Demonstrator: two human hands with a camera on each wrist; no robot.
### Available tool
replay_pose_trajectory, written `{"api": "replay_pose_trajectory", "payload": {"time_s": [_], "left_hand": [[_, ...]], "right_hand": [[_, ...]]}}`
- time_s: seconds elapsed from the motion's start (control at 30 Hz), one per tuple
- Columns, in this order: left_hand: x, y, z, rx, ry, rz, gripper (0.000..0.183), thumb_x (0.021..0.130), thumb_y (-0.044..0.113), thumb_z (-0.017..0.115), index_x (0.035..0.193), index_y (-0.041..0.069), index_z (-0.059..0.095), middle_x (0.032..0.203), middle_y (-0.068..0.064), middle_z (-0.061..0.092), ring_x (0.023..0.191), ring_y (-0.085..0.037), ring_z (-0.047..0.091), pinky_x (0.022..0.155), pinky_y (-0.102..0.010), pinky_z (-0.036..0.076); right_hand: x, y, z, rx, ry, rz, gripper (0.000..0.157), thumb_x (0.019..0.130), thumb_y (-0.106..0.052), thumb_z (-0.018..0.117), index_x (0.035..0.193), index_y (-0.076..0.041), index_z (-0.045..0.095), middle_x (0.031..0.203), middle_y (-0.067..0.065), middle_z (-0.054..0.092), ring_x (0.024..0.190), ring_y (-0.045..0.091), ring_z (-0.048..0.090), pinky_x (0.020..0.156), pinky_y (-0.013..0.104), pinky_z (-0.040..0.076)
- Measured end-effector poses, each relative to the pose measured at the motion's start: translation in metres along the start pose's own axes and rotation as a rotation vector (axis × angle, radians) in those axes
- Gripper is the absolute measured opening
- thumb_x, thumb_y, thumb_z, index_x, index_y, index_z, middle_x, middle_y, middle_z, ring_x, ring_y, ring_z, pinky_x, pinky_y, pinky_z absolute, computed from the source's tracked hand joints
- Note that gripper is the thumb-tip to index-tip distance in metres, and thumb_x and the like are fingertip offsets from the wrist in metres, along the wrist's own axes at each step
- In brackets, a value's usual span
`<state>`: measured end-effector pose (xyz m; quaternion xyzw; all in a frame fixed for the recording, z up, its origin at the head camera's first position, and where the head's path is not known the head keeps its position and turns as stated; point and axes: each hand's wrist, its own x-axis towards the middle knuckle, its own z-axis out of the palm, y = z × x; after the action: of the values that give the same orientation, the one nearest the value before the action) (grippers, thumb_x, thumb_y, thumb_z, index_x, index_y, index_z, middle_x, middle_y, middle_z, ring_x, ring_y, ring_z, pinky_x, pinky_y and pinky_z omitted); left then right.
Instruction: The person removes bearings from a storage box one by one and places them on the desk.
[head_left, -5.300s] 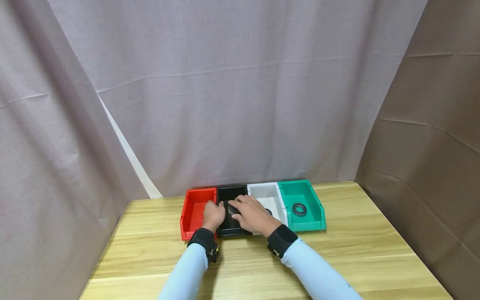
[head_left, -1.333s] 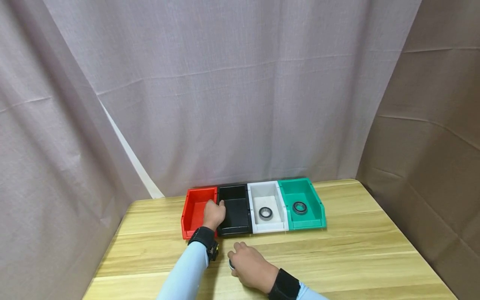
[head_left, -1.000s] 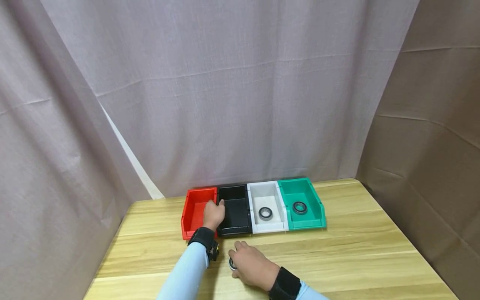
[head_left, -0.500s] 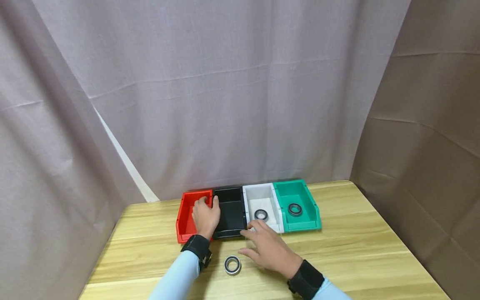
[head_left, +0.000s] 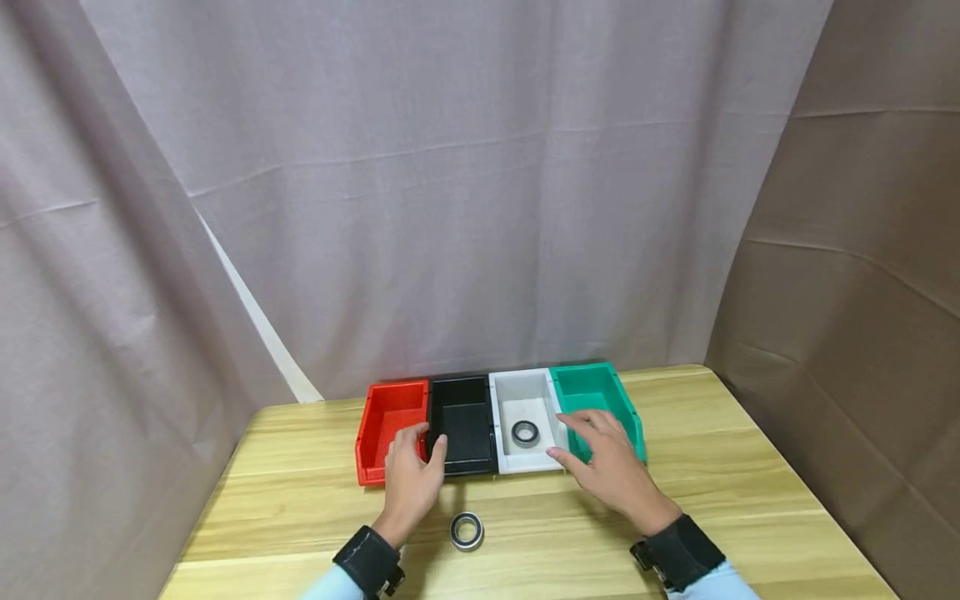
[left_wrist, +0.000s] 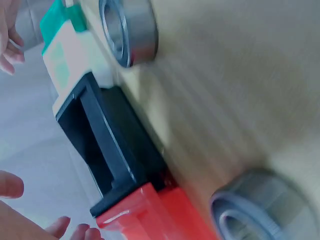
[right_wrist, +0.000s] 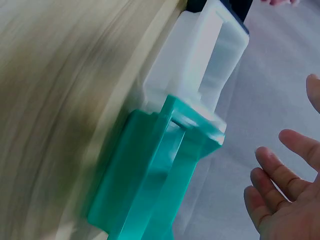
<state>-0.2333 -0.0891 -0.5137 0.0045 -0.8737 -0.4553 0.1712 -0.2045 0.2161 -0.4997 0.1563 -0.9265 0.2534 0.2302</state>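
My left hand [head_left: 411, 483] hovers over the front of the red bin [head_left: 390, 412] and the edge of the black bin [head_left: 462, 425], thumb and fingers apart. Fingers spread, my right hand [head_left: 611, 467] is over the front of the green bin [head_left: 587, 382], covering much of its inside. One ball bearing [head_left: 468, 546] lies on the table before the black bin. A second bearing [head_left: 526, 444] sits in the white bin [head_left: 522, 383]. The left wrist view shows a bearing [left_wrist: 140, 35] on the table and, nearer, another bearing [left_wrist: 280, 205] by the red bin, not visible in the head view.
The bins stand side by side in a row near the back of the wooden table [head_left: 285, 508]. Grey curtain [head_left: 450, 208] hangs close behind them, and a brown cloth [head_left: 862, 333] closes off the right side.
The bearing from the black bin now lies on the table, released by my right hand, which has moved right to the green bin. My left hand has drawn back slightly, fingers opened.
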Motion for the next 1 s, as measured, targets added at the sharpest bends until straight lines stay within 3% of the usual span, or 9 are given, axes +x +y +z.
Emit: {"api": "replay_pose_trajectory", "payload": {"time_s": [0.23,0.63,0.8,1.0], "left_hand": [[-0.019,0.001,0.003,0.0,-0.042,0.013,0.043,0.1,0.025,0.071,0.136,0.002,0.067,0.146,-0.016,0.06,0.135,-0.036,0.053,0.114,-0.059,0.045],[-0.026,-0.008,0.009,-0.062,-0.05,0.08,0.04,0.1,0.018,0.071,0.137,0.007,0.066,0.14,-0.013,0.065,0.137,-0.034,0.055,0.119,-0.058,0.042],[-0.025,-0.001,0.013,-0.073,-0.056,0.087,0.04,0.1,0.018,0.07,0.138,0.007,0.066,0.138,-0.012,0.066,0.137,-0.035,0.056,0.119,-0.059,0.043],[-0.02,0.017,0.025,-0.032,-0.128,0.078,0.052,0.1,0.023,0.07,0.145,-0.001,0.059,0.146,-0.018,0.059,0.139,-0.037,0.053,0.118,-0.059,0.044]], "right_hand": [[-0.002,0.011,0.0,-0.004,0.05,-0.019,0.055,0.092,-0.034,0.084,0.138,-0.008,0.071,0.127,0.013,0.07,0.125,0.035,0.06,0.106,0.06,0.045],[-0.004,0.016,0.004,-0.03,0.03,-0.009,0.05,0.094,-0.033,0.082,0.137,-0.009,0.072,0.127,0.013,0.069,0.125,0.035,0.059,0.107,0.058,0.044],[-0.003,0.018,0.003,-0.026,0.028,-0.009,0.05,0.094,-0.033,0.082,0.136,-0.009,0.072,0.128,0.013,0.069,0.125,0.035,0.059,0.108,0.057,0.044],[-0.005,0.017,0.001,-0.019,0.026,-0.004,0.048,0.095,-0.032,0.081,0.136,-0.01,0.072,0.129,0.013,0.069,0.125,0.035,0.059,0.107,0.059,0.045]]}}
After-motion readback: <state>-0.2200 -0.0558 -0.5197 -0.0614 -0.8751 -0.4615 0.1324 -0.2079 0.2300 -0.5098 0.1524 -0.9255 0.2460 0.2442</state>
